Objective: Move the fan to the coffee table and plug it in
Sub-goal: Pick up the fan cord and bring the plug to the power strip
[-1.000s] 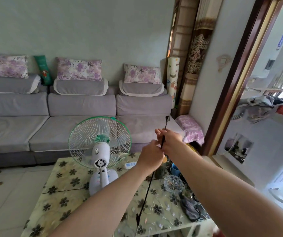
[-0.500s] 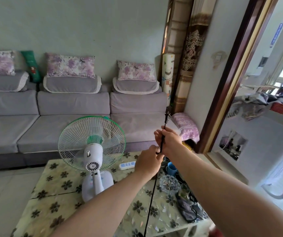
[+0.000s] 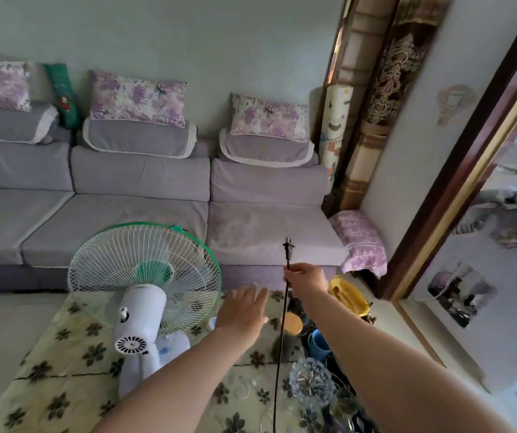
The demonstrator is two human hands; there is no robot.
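A white fan [image 3: 143, 307] with a green-rimmed grille stands upright on the flower-patterned coffee table [image 3: 51, 370], its back toward me. My right hand [image 3: 308, 279] pinches the fan's black cord [image 3: 282, 326] just below the plug [image 3: 288, 246], which points up with its prongs free. The cord hangs straight down from that hand over the table. My left hand [image 3: 244, 310] hovers open with spread fingers above the table, left of the cord and right of the fan. A white power strip [image 3: 212, 322] peeks out behind my left hand.
A grey sofa [image 3: 144, 214] with purple floral pillows runs behind the table. On the table's right side stand a wood-lidded jar [image 3: 291, 323], a blue cup [image 3: 318, 342] and a glass bowl [image 3: 311, 382]. A yellow basket [image 3: 349, 295] sits near the doorway at the right.
My left hand has let go of the cord and moved left and down, opening. My right hand still holds the cord below the plug. The view has tilted downward.
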